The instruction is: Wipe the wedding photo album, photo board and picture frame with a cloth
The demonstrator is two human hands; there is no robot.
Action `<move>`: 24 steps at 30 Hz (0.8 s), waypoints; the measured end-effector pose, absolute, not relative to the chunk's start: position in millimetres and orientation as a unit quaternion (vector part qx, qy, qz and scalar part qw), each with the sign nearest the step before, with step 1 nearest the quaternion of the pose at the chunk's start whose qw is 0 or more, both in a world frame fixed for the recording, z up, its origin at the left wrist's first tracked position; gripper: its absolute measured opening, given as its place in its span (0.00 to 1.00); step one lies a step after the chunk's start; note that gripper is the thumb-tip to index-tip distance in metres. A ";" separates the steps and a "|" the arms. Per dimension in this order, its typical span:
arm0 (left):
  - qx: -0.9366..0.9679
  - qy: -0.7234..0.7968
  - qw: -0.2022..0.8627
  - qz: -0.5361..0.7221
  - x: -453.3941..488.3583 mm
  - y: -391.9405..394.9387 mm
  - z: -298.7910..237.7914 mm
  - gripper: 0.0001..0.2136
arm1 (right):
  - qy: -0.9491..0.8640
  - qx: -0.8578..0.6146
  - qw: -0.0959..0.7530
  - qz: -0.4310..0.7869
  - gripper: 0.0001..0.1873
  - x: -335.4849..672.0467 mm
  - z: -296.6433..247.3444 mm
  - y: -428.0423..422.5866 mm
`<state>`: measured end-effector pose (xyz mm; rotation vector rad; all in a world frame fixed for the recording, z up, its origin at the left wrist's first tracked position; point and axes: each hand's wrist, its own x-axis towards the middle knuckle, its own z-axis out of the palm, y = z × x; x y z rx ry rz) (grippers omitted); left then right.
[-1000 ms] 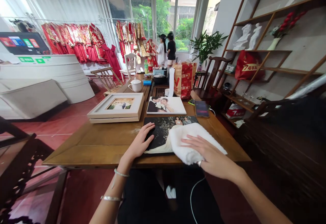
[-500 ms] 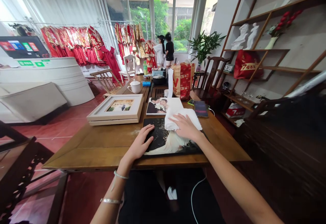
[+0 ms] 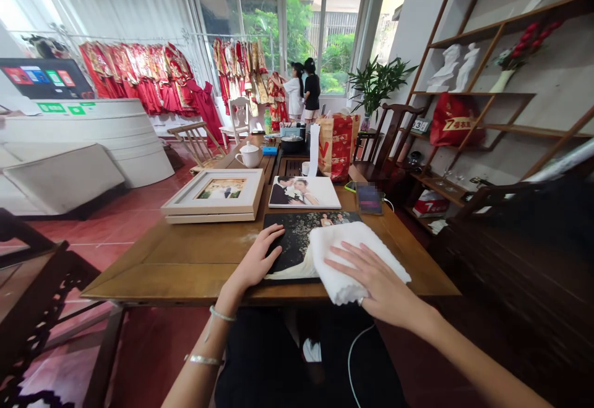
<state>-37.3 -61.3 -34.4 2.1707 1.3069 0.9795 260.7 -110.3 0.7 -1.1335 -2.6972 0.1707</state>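
Note:
My left hand lies flat with fingers apart on the left edge of a dark wedding photo album or panel. The panel rests flat at the table's near edge and shows a pale gown and two small figures. My right hand has a folded white cloth under its long fingers, and its thumb is hidden. The cloth covers the right part of the panel, and its near corner hangs past the table edge. Just behind lies a white-edged couple photo. To its left is a pale framed picture on a matching frame.
The wooden table also bears a lidded white cup, a phone with a cable, and a red-and-tan paper bag. Two people stand by red garments at the back. Shelves line the right wall.
My right hand has moved right and towards me with the white cloth, uncovering the small figures and the couple photo's near edge. My left hand has stayed on the panel.

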 end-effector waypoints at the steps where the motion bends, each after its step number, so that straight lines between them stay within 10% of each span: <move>1: 0.782 0.469 0.211 0.353 -37.3 -61.2 -34.3 0.18 | -0.912 -0.391 0.108 0.057 0.52 266.1 0.0 -101.9; 14: 0.785 0.466 0.202 0.354 -38.5 -61.5 -33.3 0.18 | -0.883 -0.449 0.098 0.092 0.39 263.3 6.9 30.4; 24: 0.786 0.466 0.203 0.351 -37.6 -60.6 -34.1 0.18 | -0.896 -0.428 0.104 0.049 0.46 275.3 -1.3 -47.1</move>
